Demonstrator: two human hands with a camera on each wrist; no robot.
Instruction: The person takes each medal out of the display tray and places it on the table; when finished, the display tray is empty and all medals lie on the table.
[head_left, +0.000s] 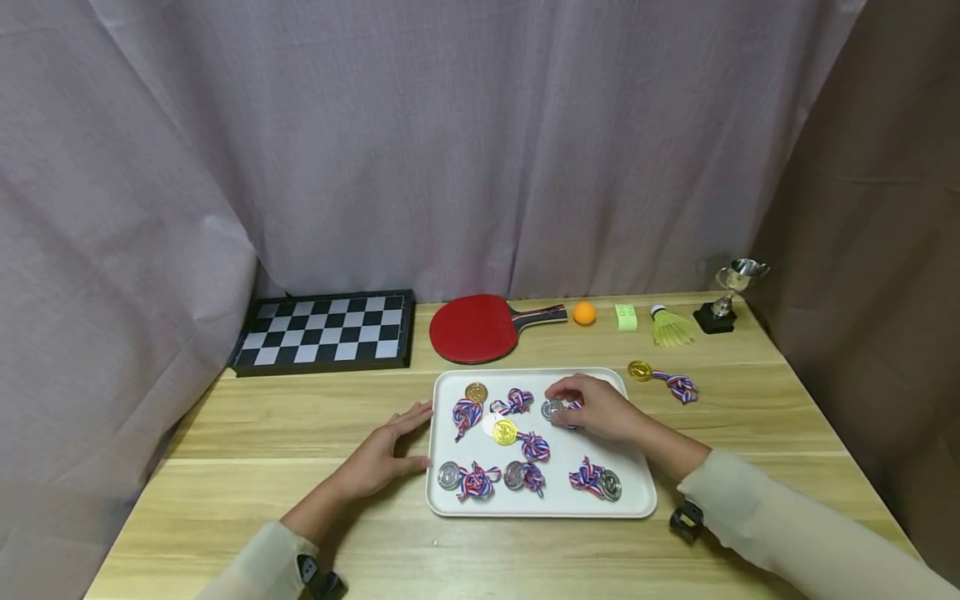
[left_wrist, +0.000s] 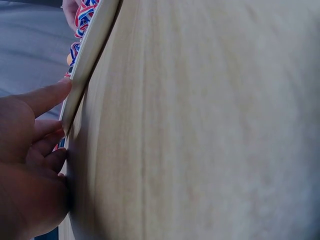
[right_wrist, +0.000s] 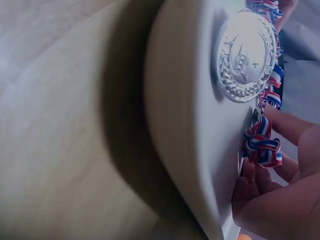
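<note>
The left hand (head_left: 378,454) lies nearest, fingers straight and flat on the tabletop (head_left: 255,433), their tips touching the left rim of the white tray (head_left: 637,492). The right hand (head_left: 600,408) reaches over the tray's far right part, fingers curled and pinching a silver medal (head_left: 551,409) with its striped ribbon (right_wrist: 261,145). More medals lie across the tray, gold ones near the middle, silver along the near edge. Right of the tray, on the tabletop, lies a gold medal (head_left: 640,370). Farther back rest a red paddle (head_left: 480,327) and chessboard (head_left: 326,329).
</note>
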